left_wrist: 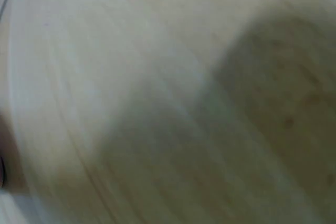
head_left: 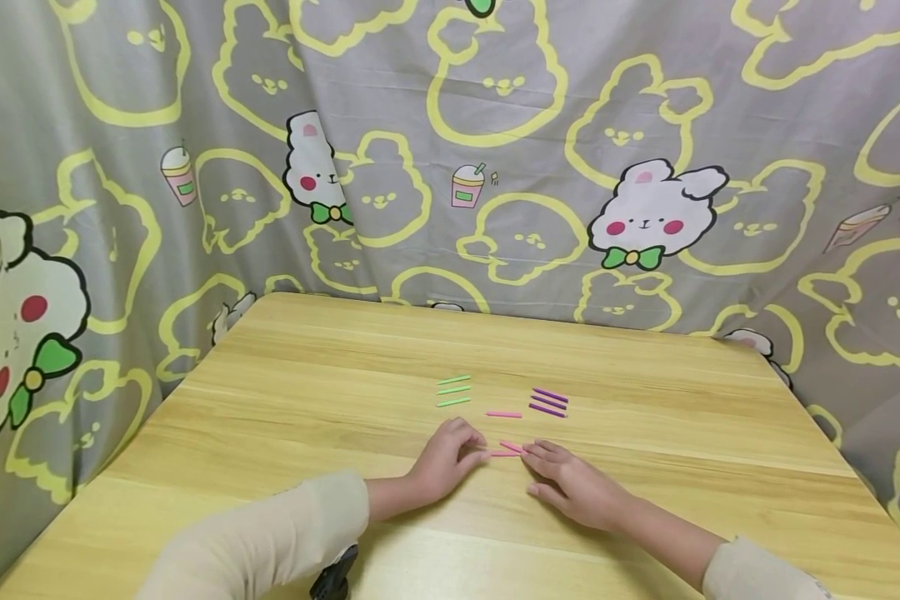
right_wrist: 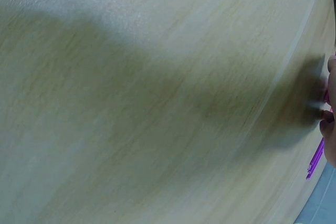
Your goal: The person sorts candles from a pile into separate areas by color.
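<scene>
In the head view, two slim pink sticks (head_left: pixel 506 454) lie on the table between the hands, set at a slight angle with their right ends close together. The left hand (head_left: pixel 447 458) pinches the left end of the lower one between thumb and forefinger. From the other side, the right hand (head_left: pixel 579 487) rests its fairly straight fingertips on the sticks' right ends, its thumb apart. Just beyond lies a third pink stick (head_left: pixel 504 414). The left wrist view is blurred and shows mostly table; at the right wrist view's edge are fingertips (right_wrist: pixel 328 124) and a purple stick (right_wrist: pixel 315 160).
Farther back, several green sticks (head_left: pixel 453 390) lie in a slanted row at left. Several purple sticks (head_left: pixel 548 402) lie in another row at right. The wooden table (head_left: pixel 307 358) ends at a patterned curtain (head_left: pixel 390 108). A black object (head_left: pixel 334 575) sits under the left sleeve.
</scene>
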Demonstrator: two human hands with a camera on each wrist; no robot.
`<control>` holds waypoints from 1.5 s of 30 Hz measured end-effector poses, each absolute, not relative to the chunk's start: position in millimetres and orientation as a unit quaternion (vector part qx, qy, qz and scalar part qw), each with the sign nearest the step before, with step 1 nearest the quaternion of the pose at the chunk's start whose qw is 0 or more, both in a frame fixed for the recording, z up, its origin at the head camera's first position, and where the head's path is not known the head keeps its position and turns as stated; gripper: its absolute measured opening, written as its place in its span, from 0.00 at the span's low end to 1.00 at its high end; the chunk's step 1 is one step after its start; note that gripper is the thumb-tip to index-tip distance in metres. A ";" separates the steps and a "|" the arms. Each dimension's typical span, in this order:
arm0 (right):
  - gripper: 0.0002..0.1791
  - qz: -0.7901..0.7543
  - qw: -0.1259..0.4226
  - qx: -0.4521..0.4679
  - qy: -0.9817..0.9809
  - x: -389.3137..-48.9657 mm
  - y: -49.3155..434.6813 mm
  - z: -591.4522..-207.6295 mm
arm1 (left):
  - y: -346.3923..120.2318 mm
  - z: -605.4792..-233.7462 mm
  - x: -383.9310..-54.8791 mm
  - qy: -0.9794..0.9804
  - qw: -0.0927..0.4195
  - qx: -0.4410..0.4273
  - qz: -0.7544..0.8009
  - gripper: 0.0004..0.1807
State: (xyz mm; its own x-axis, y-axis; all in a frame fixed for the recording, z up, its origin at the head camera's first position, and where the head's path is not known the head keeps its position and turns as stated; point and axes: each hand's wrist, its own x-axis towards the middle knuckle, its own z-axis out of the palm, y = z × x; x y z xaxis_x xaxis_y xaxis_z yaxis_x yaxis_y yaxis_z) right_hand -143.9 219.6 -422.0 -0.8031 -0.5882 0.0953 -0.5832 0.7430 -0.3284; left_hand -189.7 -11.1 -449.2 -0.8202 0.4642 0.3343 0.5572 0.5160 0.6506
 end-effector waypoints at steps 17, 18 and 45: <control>0.27 -0.174 0.013 -0.314 0.933 -143.3 219.1 -421.5 | -12.4 -453.9 -190.1 -0.870 0.053 -0.298 -0.389 0.06; 0.27 -0.176 0.015 -0.314 0.933 -143.5 219.2 -421.5 | -12.4 -454.1 -190.2 -0.870 0.052 -0.297 -0.390 0.05; 0.27 -0.177 0.010 -0.316 0.932 -143.1 218.9 -423.2 | -12.6 -448.4 -189.9 -0.886 0.026 -0.301 -0.351 0.07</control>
